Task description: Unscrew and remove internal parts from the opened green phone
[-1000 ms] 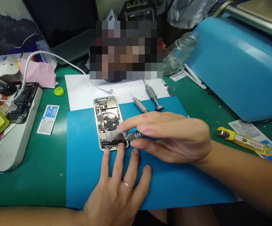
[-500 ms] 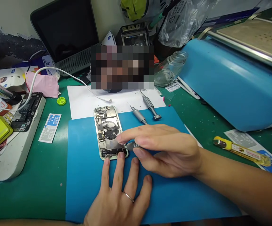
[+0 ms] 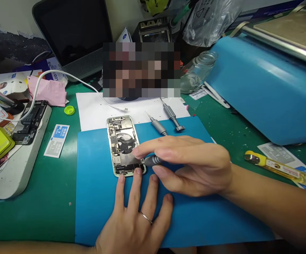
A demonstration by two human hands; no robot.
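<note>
Head view: a bench seen from above, told from left to right.
White case: the pale box (image 3: 33,169) carries a dark phone part (image 3: 27,121) and walls off the far left.
Card and cap: the printed card (image 3: 57,141) and green cap (image 3: 69,110) lie between the box and the blue mat (image 3: 97,197).
Left hand: palm down, fingers spread, the left hand (image 3: 131,225) pinches nothing; two fingertips meet the near edge of the opened phone (image 3: 126,143).
Phone: it lies flat near the mat's far edge, inner parts showing and no cover on. Opening it looks done; which fasteners remain is too small to tell.
Ribbed tool: the grey ribbed tool (image 3: 153,161), probably a screwdriver, reaches the phone's right rim; its working tip cannot be made out.
Spare drivers: the shorter grey driver (image 3: 158,126) and the wide-capped driver (image 3: 171,113) lie just beyond, limiting movement that way; the cable plug (image 3: 126,109) sits beyond the phone's top.
Right hand: the right hand (image 3: 200,165) pinches the ribbed tool between thumb and fingers, forefinger stretched over the phone.
Mat: bare blue surface offers sliding room nearer the wearer.
Yellow cutter: the cutter (image 3: 277,167) lies well apart, beyond the right forearm.
</note>
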